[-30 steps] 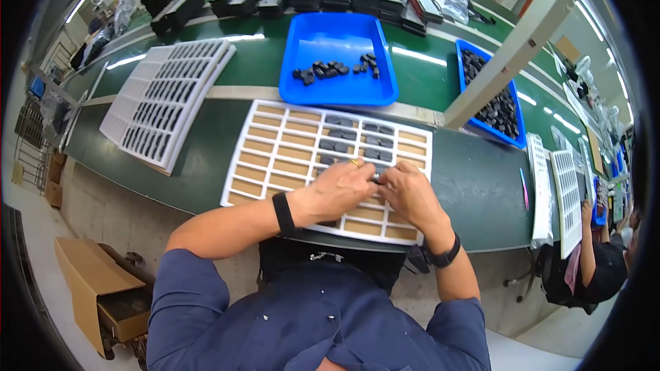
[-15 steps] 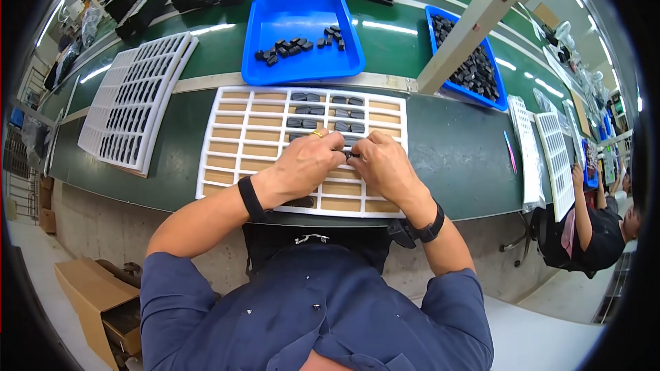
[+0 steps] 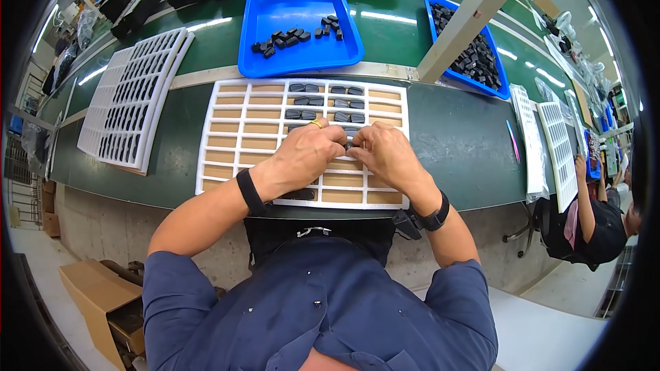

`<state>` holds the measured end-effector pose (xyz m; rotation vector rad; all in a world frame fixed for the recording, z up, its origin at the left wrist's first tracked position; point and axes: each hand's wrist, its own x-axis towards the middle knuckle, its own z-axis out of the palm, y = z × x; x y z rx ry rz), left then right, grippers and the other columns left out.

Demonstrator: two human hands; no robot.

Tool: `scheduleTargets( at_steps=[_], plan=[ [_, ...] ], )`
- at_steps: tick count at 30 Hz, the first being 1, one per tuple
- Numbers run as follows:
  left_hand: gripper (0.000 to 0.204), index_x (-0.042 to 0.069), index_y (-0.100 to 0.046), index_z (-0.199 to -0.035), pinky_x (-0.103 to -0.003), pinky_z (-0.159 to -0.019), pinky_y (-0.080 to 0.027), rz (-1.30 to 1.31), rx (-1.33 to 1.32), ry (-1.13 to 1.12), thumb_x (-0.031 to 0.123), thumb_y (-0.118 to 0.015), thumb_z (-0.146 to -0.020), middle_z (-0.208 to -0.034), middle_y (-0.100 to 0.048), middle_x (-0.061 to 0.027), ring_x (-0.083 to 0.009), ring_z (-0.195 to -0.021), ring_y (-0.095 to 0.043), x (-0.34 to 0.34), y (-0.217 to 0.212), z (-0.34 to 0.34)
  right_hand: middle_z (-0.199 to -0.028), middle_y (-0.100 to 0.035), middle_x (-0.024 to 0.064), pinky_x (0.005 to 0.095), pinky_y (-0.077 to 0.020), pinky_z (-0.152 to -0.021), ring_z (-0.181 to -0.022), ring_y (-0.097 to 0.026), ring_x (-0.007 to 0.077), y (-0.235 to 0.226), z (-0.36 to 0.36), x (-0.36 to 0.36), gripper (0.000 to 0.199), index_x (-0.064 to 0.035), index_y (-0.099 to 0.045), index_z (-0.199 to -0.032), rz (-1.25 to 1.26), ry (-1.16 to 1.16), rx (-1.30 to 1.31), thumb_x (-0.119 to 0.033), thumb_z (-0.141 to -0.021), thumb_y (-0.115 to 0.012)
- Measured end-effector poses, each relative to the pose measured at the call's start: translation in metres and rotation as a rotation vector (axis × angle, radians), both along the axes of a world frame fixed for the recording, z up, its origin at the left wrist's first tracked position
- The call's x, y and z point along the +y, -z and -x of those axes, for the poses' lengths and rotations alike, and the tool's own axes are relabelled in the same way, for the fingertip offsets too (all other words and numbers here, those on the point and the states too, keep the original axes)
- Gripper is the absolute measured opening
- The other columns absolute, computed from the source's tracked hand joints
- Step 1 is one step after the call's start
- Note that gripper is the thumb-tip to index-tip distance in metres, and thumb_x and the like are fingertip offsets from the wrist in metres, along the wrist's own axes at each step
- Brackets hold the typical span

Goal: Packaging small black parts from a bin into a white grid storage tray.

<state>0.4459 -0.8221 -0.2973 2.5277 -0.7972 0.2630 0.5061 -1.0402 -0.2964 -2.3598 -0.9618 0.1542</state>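
Observation:
A white foam tray [image 3: 210, 139] with rows of rectangular cells lies in front of me; black moulded pieces [image 3: 307, 102] sit in pairs in cells of its two middle columns. Over the fourth column my left hand [image 3: 308, 154] and my right hand [image 3: 386, 154] meet, fingertips closed in a pinch. Between them is a small black piece [image 3: 348, 144], mostly hidden by the fingers. Under my left wrist, a cell in the front row holds another black piece [image 3: 300, 194]. Tan backing shows through many cells.
Beyond the tray stands a blue bin [image 3: 289, 15] with loose black pieces; a fuller blue bin [image 3: 502, 86] is behind a metal post [image 3: 474, 20]. Stacked foam trays [image 3: 103, 106] lean at left. Pink-and-blue tweezers [image 3: 513, 141] lie at right. Another person [image 3: 584, 230] works far right.
The view has shifted slightly. Both hands stay together over the same part of the tray, their fingers moving a little around the small black piece.

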Motion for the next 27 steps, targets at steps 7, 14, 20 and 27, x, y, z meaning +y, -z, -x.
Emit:
scheduleTargets(
  at_steps=[7,14,20,27],
  plan=[
    [0.017,0.007,-0.079,-0.093,-0.04,-0.089,-0.057,-0.043,0.025,-0.009,0.005,-0.063,-0.089,-0.11,-0.07,-0.0056,-0.0295,-0.102,-0.067,0.0,-0.002,-0.001,-0.078,-0.069,0.0141,0.0431,-0.0537,-0.071,-0.078,-0.069,0.0342,-0.001,-0.001,0.003,0.018,-0.0031,-0.072,-0.088,0.008,0.017,-0.094,-0.017,-0.085,-0.083],
    [0.016,0.007,-0.079,-0.092,-0.04,-0.088,-0.057,0.012,-0.033,0.016,0.006,-0.064,-0.088,-0.107,-0.07,-0.006,-0.0299,-0.101,-0.067,-0.002,-0.003,0.0,-0.074,-0.067,0.0171,0.0429,-0.0519,-0.063,-0.068,-0.067,0.0358,-0.003,-0.004,0.001,0.022,0.0002,-0.067,-0.083,-0.091,-0.043,0.014,-0.014,-0.083,-0.085],
    [0.01,0.006,-0.078,-0.088,-0.04,-0.084,-0.058,0.021,-0.048,0.032,0.004,-0.07,-0.083,-0.11,-0.073,-0.0037,-0.0283,-0.097,-0.069,-0.002,0.008,-0.005,-0.076,-0.071,0.0192,0.0483,-0.0554,-0.072,-0.079,-0.071,0.04,-0.009,-0.002,0.008,0.019,-0.0024,-0.072,-0.085,0.011,-0.014,0.01,-0.018,-0.084,-0.082],
    [0.01,0.007,-0.078,-0.088,-0.039,-0.078,-0.058,-0.045,-0.032,0.037,0.005,-0.069,-0.082,-0.106,-0.073,-0.0033,-0.0276,-0.094,-0.07,-0.004,0.009,-0.003,-0.077,-0.071,0.0179,0.0445,-0.054,-0.066,-0.071,-0.07,0.0365,-0.025,-0.01,0.001,0.021,0.0013,-0.068,-0.082,0.012,-0.073,0.191,-0.015,-0.086,-0.08]
  ],
)
